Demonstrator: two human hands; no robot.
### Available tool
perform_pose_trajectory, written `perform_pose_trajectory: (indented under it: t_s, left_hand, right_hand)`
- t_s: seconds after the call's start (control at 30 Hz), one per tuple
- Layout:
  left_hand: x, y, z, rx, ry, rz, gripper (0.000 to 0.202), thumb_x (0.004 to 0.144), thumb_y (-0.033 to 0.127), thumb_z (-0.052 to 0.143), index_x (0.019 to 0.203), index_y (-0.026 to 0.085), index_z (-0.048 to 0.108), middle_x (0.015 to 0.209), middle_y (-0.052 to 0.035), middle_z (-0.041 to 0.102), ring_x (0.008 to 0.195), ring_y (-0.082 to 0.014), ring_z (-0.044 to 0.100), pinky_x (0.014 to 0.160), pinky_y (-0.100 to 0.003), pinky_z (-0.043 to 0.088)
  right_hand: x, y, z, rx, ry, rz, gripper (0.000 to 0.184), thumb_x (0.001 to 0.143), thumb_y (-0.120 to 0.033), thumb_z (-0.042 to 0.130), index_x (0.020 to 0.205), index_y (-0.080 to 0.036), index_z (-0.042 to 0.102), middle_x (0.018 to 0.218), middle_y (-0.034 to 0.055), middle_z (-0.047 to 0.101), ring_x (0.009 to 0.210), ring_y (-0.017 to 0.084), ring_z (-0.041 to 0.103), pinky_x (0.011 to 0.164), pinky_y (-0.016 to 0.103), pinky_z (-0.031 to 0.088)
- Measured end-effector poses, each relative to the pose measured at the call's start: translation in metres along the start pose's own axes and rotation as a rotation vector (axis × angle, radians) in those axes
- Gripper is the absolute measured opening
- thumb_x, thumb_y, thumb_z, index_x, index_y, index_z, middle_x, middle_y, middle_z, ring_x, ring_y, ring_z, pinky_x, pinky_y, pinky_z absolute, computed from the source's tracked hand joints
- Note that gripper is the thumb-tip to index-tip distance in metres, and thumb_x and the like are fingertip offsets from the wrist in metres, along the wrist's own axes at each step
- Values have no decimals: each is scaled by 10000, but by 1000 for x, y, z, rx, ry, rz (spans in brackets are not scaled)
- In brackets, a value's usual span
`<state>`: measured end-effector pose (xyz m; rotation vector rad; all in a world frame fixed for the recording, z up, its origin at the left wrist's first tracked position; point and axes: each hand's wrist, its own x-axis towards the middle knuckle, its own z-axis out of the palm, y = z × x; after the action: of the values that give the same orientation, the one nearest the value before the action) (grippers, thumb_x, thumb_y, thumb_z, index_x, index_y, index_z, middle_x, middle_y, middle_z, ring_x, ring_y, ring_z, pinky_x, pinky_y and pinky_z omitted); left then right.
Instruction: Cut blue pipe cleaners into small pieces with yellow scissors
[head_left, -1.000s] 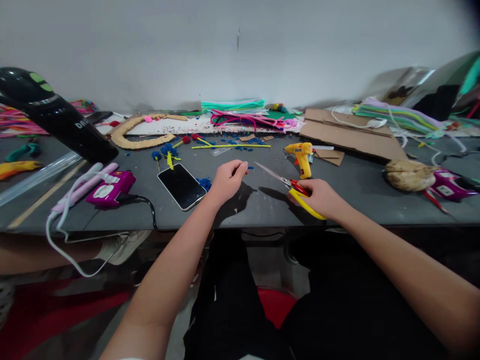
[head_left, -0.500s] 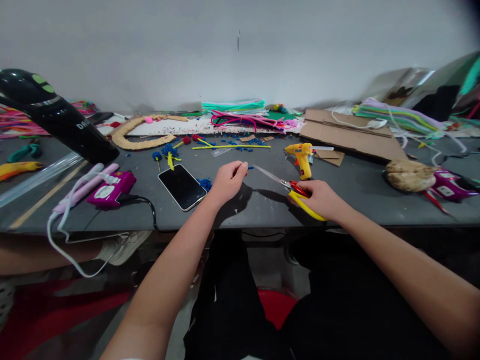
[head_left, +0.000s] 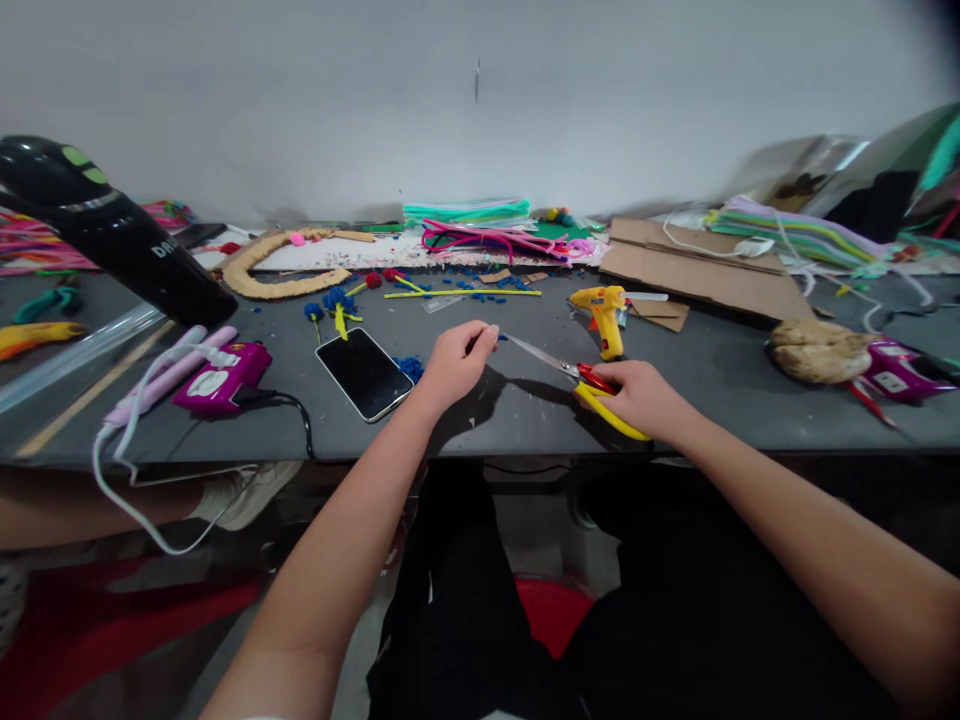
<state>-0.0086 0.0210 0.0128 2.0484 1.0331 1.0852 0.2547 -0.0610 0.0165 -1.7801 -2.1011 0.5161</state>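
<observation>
My left hand point(head_left: 460, 360) is closed in a pinch above the table, right of the phone. A short blue end of pipe cleaner point(head_left: 502, 339) pokes out from its fingertips; the rest is hidden inside the hand. My right hand point(head_left: 637, 397) is wrapped round the red and yellow handles of a pair of scissors point(head_left: 547, 357). The blades point left and their tips are at the blue end, nearly touching my left fingertips. Whether the blades are fully closed is hard to tell. Behind my right hand lies a yellow glue gun point(head_left: 607, 320).
A phone point(head_left: 365, 374) lies left of my left hand, with blue fuzzy bits point(head_left: 410, 368) beside it. Farther back are a yellow-green pipe cleaner point(head_left: 465, 293), pink pipe cleaners point(head_left: 495, 240) and cardboard point(head_left: 697, 265). A black bottle-like object point(head_left: 127, 235) and a purple device point(head_left: 223, 380) stand left.
The scissors have shifted slightly left, their tips closer to my left fingertips. Less of the blue end shows past my fingers. Otherwise the scene looks the same.
</observation>
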Motion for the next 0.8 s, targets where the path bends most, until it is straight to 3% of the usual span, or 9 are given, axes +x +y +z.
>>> perform_pose_trajectory:
  t_s: [0.37, 0.8]
  left_hand:
    - [0, 1, -1, -5, 16, -13, 350, 923, 420, 473, 728, 160, 603, 607, 3, 515, 583, -120, 435, 565, -256, 319]
    - [-1, 0, 0, -11, 13, -18, 340, 919, 419, 487, 747, 156, 616, 589, 12, 493, 563, -112, 423, 561, -256, 315]
  right_hand:
    - [-4, -2, 2, 57, 19, 82, 334, 759, -486, 606, 627, -191, 523, 598, -18, 461, 593, 127, 389, 543, 266, 299]
    - [-2, 0, 2, -6, 1, 34, 262, 742, -426, 606, 648, -183, 576, 584, -19, 466, 592, 128, 388, 561, 274, 294]
